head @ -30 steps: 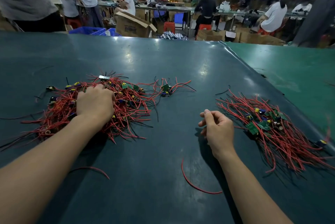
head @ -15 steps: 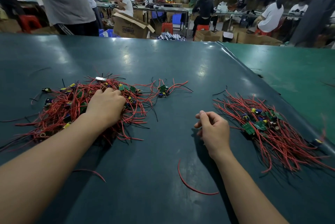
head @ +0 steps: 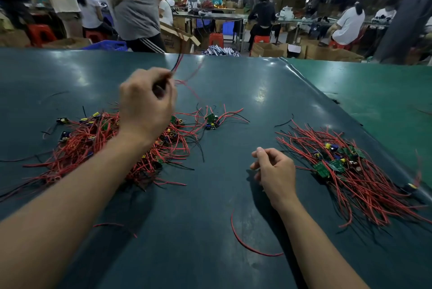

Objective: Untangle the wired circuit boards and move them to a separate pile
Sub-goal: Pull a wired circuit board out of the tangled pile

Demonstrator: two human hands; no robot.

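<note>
A tangled heap of small circuit boards with red and black wires [head: 98,146] lies on the dark green table at the left. My left hand [head: 146,104] is raised above that heap, its fingers curled around a wired board; red and black wires [head: 177,64] stick up and trail from the fist, and the board itself is hidden. A lone wired board [head: 211,121] lies just right of the heap. A second, sorted pile of wired boards [head: 346,167] spreads at the right. My right hand [head: 274,171] rests on the table beside that pile, fingers loosely curled, holding nothing.
Loose red wire offcuts lie near me, one [head: 247,244] between my arms and one [head: 109,225] under my left forearm. A lighter green table [head: 374,92] adjoins at the right. Beyond the far edge stand people, cardboard boxes [head: 177,38] and red stools.
My left hand has lifted off the left heap, up and to the right, pulling a wired board out with it. My right hand has stayed in place.
</note>
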